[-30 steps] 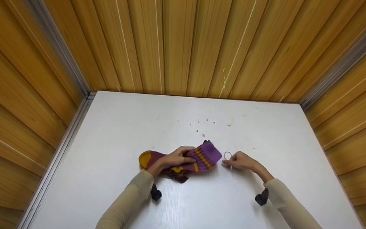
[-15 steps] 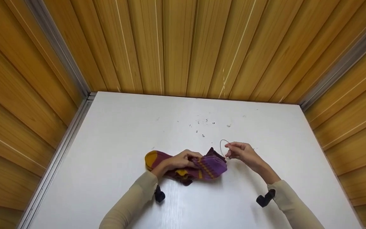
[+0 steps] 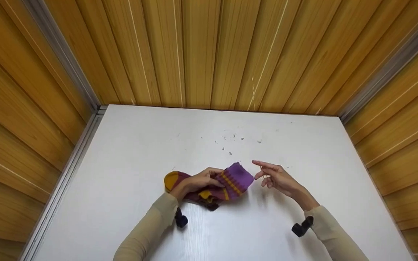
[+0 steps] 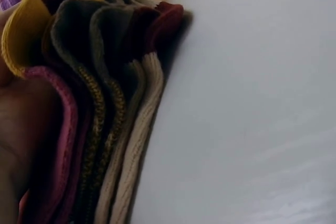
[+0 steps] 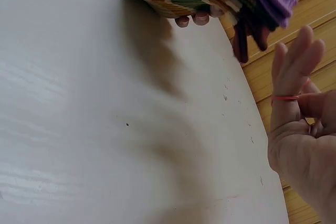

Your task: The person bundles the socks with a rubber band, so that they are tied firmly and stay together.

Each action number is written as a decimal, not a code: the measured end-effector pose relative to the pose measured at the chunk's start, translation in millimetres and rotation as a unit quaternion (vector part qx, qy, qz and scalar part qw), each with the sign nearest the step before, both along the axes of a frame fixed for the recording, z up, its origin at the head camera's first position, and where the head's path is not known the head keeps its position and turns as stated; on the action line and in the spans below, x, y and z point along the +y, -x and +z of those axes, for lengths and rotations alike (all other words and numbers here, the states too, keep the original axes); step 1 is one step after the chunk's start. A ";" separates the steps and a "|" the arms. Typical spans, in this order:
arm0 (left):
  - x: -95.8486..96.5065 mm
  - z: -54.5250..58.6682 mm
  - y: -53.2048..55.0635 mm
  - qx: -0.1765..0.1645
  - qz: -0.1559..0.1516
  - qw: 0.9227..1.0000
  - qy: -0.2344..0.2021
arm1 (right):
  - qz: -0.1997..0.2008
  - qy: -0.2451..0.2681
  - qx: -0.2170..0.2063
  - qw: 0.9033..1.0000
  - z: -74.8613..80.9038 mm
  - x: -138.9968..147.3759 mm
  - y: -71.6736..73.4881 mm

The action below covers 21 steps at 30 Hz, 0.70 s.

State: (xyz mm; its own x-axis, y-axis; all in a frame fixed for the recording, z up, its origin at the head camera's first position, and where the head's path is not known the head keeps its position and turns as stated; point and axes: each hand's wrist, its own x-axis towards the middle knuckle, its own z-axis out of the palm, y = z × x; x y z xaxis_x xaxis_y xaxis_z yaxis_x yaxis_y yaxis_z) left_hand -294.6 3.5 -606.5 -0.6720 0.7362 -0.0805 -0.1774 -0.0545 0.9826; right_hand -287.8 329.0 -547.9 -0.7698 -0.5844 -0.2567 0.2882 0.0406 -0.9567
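Note:
My left hand (image 3: 203,181) grips a stack of folded knitted socks (image 3: 230,186) on the white table. The socks have a purple cuff with yellow stripes and a mustard toe. Layered edges of the socks (image 4: 113,103), in maroon, dark green, yellow and beige, lie beside the left palm in the left wrist view. Just right of the cuff, my right hand (image 3: 276,177) is raised with fingers spread. A thin reddish rubber band (image 5: 285,98) loops round its fingers in the right wrist view, one bent digit against it. The band stands apart from the socks.
The white table (image 3: 151,137) carries small dark marks (image 3: 230,153) beyond the socks. Wood-patterned walls (image 3: 201,54) enclose its back and sides. A metal frame rail (image 3: 67,174) runs along the left edge.
The right-hand fingers have spread, and the rubber band, earlier a visible loop pinched at the fingertips, now sits round them. The sock cuff tilted downward, then came back up; the left hand keeps its grip.

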 end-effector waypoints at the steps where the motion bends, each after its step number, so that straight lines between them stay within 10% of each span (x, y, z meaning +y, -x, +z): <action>1: -0.8 -0.6 -0.4 -0.001 -0.005 1.000 -0.004 | 0.009 -0.006 0.006 1.000 -1.5 0.5 -0.8; 11: -4.3 -7.4 3.4 0.071 -0.043 0.995 -0.055 | -0.001 -0.089 0.075 0.993 -3.1 -9.3 -8.3; 21: -1.1 -5.6 3.0 0.069 -0.037 0.995 -0.069 | 0.109 -0.128 0.141 0.976 6.1 -20.6 -21.1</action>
